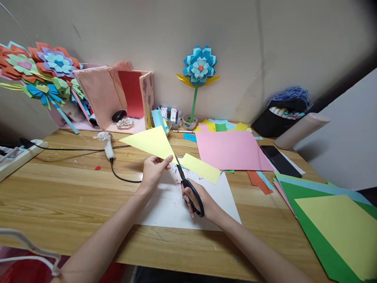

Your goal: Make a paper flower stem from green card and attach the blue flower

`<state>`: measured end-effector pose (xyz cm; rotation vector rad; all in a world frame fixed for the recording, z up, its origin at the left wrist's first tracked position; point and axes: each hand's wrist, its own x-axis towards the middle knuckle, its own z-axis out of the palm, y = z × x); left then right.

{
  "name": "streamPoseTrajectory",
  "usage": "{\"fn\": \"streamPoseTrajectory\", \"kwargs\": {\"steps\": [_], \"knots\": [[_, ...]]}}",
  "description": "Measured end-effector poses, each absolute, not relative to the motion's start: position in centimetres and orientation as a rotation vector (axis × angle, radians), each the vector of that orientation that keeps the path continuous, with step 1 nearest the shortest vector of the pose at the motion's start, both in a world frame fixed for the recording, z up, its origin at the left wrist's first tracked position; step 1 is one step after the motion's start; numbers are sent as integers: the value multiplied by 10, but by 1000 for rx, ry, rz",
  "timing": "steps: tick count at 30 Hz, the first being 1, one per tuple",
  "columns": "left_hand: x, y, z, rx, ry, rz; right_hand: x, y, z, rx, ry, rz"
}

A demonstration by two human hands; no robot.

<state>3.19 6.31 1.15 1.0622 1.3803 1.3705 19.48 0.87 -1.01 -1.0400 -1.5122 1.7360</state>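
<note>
My left hand (156, 169) pinches the lower edge of a pale yellow paper triangle (150, 142), thumb on top, holding it above the desk. Black-handled scissors (193, 192) are in my right hand (200, 200), fingers through the loops. Their blades point up and away, meeting the triangle's right corner. Just right of the blades is a pale yellow paper strip (202, 168); whether it is fully separate from the triangle I cannot tell. Beneath both hands lies a white sheet (206, 212) with small coloured marks.
A hot glue gun (106, 144) with its cord stands at left. Pink paper (232, 149), a phone (279, 160) and stacked coloured sheets (338, 232) lie to the right. Behind are a blue paper flower (200, 67), a pink box (97, 92) and a black pouch (273, 118).
</note>
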Motion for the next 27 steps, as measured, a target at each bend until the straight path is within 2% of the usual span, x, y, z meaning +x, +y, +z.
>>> {"fn": "streamPoseTrajectory", "kwargs": {"steps": [6,27], "knots": [[35,62,14,1067,1359,1308,195,12,-6,-975,-1506,1821],[40,60,14,991,1220,1301,192,14,-15,-1086,-1434,1700]]}}
